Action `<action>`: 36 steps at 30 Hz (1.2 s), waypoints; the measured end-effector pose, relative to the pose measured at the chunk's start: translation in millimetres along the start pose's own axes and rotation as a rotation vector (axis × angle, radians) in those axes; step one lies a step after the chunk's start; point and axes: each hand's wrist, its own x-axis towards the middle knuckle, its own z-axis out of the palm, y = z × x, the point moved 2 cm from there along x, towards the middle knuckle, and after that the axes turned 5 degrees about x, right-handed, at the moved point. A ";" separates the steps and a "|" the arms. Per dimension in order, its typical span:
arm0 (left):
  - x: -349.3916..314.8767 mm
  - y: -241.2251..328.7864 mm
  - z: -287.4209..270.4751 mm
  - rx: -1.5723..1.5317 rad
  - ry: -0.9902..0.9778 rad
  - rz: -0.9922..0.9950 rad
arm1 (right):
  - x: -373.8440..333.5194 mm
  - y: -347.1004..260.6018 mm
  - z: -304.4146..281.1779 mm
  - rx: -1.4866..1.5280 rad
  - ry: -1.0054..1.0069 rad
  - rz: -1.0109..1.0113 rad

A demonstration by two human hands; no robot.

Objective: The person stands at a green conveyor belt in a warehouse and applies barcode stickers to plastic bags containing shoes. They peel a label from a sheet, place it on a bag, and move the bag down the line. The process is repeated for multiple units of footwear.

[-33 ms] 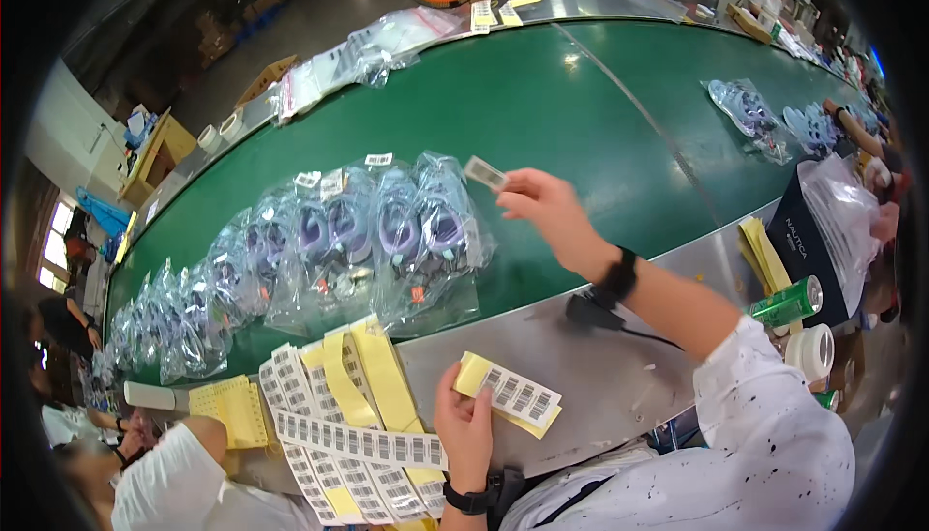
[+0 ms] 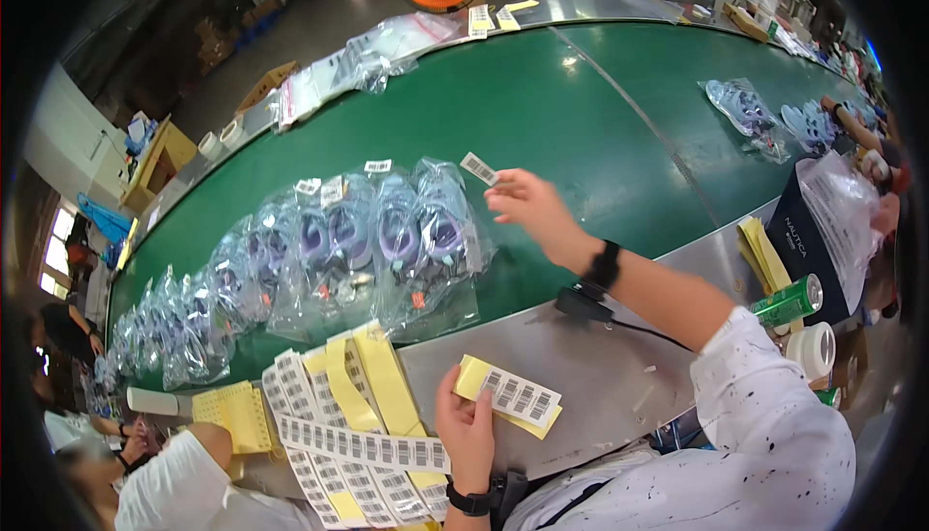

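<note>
Between the thumb and fingers of my right hand [image 2: 542,216] is a small white barcode label [image 2: 479,169], held above the green belt beside the nearest bagged shoes [image 2: 440,226]. My left hand [image 2: 466,434] pinches a short yellow-backed strip of barcode labels [image 2: 523,395] over the metal edge. The shoes are light blue with purple insides, in clear plastic bags, lined up along the belt toward the left. A few barcode labels show on the bags near the row's right end. Left of my left hand lie overlapping barcode label sheets [image 2: 358,446] with yellow backing.
A green can [image 2: 789,301], a white roll [image 2: 811,352] and a dark box [image 2: 808,241] with plastic bags stand at the right. More bagged shoes [image 2: 745,110] lie on the belt [image 2: 581,115] at far right. Co-workers sit at left and right. Plastic bags [image 2: 358,61] lie along the far edge.
My right hand has shifted slightly left with the label, which now faces up more clearly. My left hand stays almost in place with the strip.
</note>
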 end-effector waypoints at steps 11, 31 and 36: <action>-0.4 -3.9 -4.1 0.048 0.033 -0.011 | 164.4 53.5 36.8 -0.043 0.578 -0.048; 2.7 -0.1 6.1 0.054 0.046 -0.030 | 125.5 15.3 -39.6 -0.095 0.251 0.262; 1.9 -1.9 7.4 0.031 0.065 -0.036 | 130.7 29.4 -25.6 -0.099 0.227 0.382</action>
